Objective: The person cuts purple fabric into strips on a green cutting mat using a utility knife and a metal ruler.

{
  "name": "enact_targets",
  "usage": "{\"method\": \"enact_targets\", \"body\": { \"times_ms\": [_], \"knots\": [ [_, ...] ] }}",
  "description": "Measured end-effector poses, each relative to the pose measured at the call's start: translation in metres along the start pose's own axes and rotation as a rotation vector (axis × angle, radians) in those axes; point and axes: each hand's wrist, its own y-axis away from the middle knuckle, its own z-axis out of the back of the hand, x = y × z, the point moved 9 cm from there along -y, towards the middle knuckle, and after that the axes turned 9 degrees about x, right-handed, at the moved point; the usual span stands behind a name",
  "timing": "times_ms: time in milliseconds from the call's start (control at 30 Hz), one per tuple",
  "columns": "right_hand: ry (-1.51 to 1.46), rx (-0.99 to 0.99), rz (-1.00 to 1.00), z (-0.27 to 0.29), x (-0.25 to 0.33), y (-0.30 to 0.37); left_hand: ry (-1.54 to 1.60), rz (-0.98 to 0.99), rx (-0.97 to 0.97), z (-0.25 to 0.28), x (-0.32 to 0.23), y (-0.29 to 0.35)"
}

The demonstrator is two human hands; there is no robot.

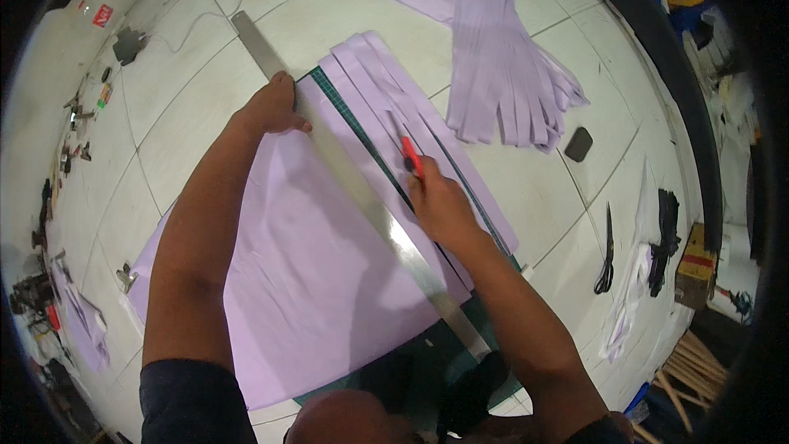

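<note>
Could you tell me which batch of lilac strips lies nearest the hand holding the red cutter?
The fanned strips on the green mat, just beyond the right hand; the other pile lies farther off on the floor tiles.

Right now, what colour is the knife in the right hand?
Red, with a dark tip; the knife shows best in the head view.

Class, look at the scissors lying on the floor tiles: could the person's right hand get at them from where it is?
Probably yes: the scissors lie on bare tiles right of the right hand, unobstructed, but it holds a red cutter.
</note>
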Motion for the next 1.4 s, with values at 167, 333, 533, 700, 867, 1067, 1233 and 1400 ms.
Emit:
{"method": "enact_targets", "body": {
  "times_ms": [167,333,533,700,867,1067,1233,1400],
  "knots": [
    [0.128,0.160,0.062,-0.026,0.060,-0.059,-0.055,0.015,-0.051,0.002,-0.003,0.003],
    [0.154,0.074,0.126,-0.042,0.089,-0.104,0.016,0.016,-0.057,0.004,0.000,0.009],
    [0.216,0.055,0.186,-0.045,0.111,-0.133,0.013,0.086,-0.043,0.011,-0.002,0.011],
    [0.215,0.066,0.176,-0.053,0.109,-0.142,-0.033,0.122,-0.039,0.013,-0.006,0.014],
    [0.264,0.029,0.213,-0.045,0.122,-0.138,-0.017,0.082,0.021,0.012,-0.005,0.012],
    [0.264,0.137,0.115,-0.038,0.126,-0.138,-0.182,0.082,0.050,0.009,-0.006,0.011],
    [0.249,0.270,-0.018,-0.037,0.083,-0.082,-0.147,0.059,0.013,0.008,-0.010,0.008],
    [0.206,0.423,-0.183,-0.048,0.037,-0.002,-0.153,0.079,0.020,0.001,0.004,0.009]
  ]
}}
